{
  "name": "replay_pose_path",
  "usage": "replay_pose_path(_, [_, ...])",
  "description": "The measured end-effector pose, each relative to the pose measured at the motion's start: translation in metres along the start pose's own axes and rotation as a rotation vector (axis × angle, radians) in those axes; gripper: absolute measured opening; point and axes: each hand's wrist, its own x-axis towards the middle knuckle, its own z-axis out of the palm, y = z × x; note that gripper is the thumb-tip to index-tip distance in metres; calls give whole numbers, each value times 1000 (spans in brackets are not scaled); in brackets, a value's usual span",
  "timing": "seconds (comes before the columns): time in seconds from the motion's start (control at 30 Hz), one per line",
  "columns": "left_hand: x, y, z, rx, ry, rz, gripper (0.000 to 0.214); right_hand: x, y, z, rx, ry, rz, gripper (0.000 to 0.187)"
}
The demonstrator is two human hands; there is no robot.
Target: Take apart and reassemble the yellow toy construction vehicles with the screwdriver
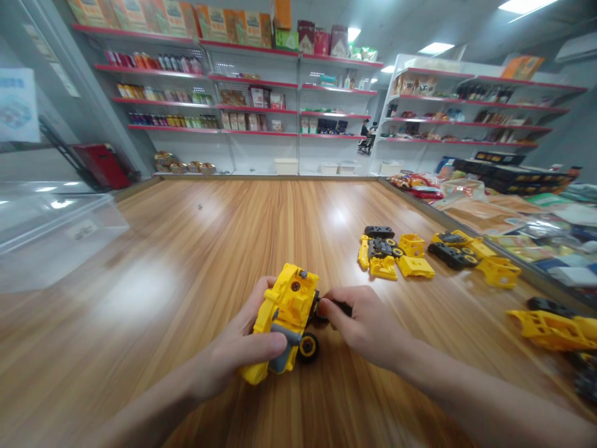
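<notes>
A partly built yellow toy truck point(293, 297) with a grey window piece is tilted above the table, gripped in my left hand point(233, 351). The thumb presses near the window, and the other fingers go behind the body. One black wheel point(308, 346) with a yellow hub shows at its lower right. My right hand point(364, 317) is closed at the truck's right side, thumb and fingertips pinching a slim dark piece point(345, 308). Its kind is unclear, since the fingers cover most of it. It meets the black underside of the truck.
Loose yellow and black toy truck parts point(383, 249) lie to the right, with more parts point(497, 270) beyond and others point(553, 330) near the right edge. A clear plastic bin point(60, 233) stands at left. Packaged goods point(485, 208) lie past the table's right rim. Stocked shelves point(254, 132) line the back.
</notes>
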Motion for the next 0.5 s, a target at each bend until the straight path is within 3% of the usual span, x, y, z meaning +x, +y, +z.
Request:
replay_pose_path(0.2, [1,7,6,-156,5,-12,38,-1,-2,-2,-11,6,-21,36])
replay_pose_path(0.4, [1,5,3,-265,84,-116,43,-1,0,-3,0,28,-50,36])
replay_pose_path(0.5, [2,6,3,-243,65,-89,39,-1,0,-3,-13,25,-41,35])
